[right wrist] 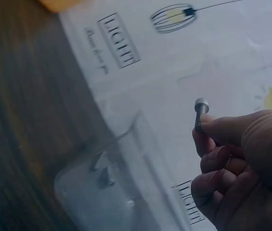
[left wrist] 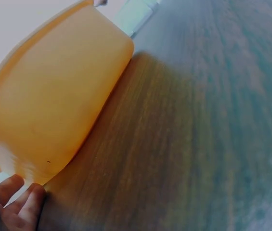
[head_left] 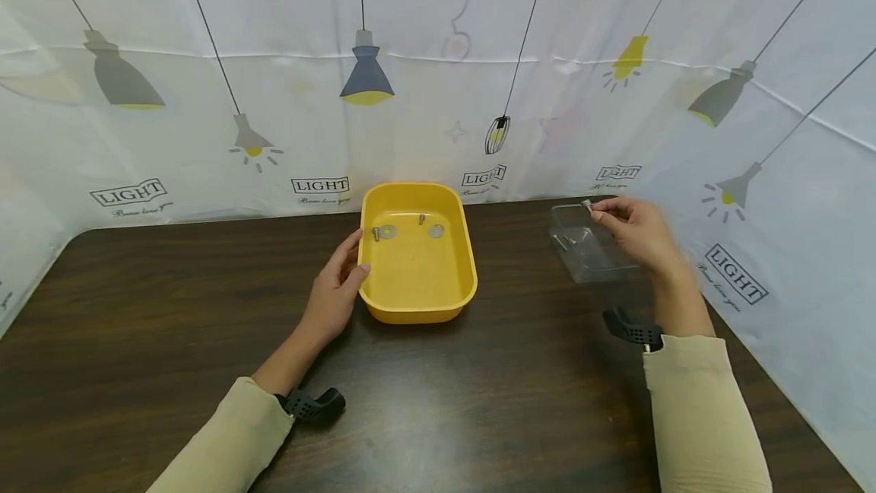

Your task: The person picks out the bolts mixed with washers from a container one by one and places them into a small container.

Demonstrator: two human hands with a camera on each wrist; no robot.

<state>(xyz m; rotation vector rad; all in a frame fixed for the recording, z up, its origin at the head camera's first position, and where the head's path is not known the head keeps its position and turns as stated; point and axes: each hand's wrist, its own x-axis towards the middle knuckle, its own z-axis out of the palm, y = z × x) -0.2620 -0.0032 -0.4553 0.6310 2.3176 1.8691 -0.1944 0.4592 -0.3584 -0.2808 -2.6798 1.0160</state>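
Where one tray (head_left: pixel 417 280) sits, two screws (head_left: pixel 376 235) lie inside.

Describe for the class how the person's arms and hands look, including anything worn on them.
The left sleeve and right sleeve are plain pale beige and long, ending near the wrists. A black left wrist device and matching right wrist device each show small dots or holes and a curved, projecting end. The left hand and right hand wear no gloves.

Smooth outer wall of an orange-yellow tray (left wrist: pixel 58 96) on a dark wood-grain table (left wrist: pixel 174 144), left hand (left wrist: pixel 21 207) with fingers at its lower end, clear container (left wrist: pixel 135 15) beyond, pale backdrop (left wrist: pixel 15 19) behind
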